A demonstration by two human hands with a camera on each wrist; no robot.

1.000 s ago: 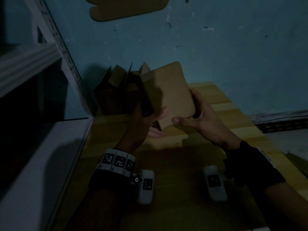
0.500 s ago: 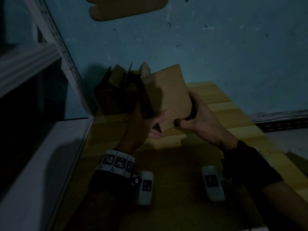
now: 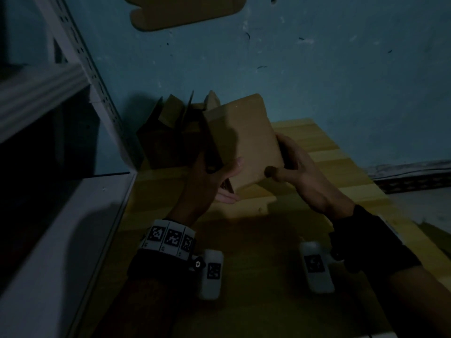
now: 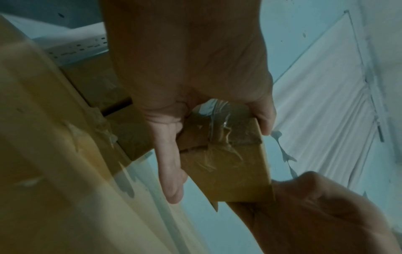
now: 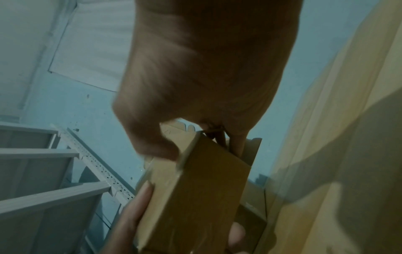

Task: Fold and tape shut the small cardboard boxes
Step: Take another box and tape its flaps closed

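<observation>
A small brown cardboard box [image 3: 244,140] is held in the air above the wooden table [image 3: 341,172], tilted with a broad face toward me. My left hand [image 3: 214,176] grips its lower left corner, thumb on the front face. My right hand [image 3: 292,164] grips its right edge, thumb on the front, fingers behind. In the left wrist view the box's end [image 4: 226,154] shows closed flaps under wrinkled clear tape [image 4: 219,130], gripped by the left hand [image 4: 195,120]. The right wrist view shows the box [image 5: 195,197] between both hands, the right hand [image 5: 191,120] above.
Several cardboard boxes with raised flaps [image 3: 170,132] stand in shadow at the table's back left against the blue wall. A white metal shelf unit [image 3: 61,167] borders the left side. A flat cardboard piece [image 3: 185,11] shows at the top. The scene is dim.
The box has been turned slightly between the hands, and the right thumb has shifted from the bottom edge up to the box's lower right corner. The left hand keeps its grip.
</observation>
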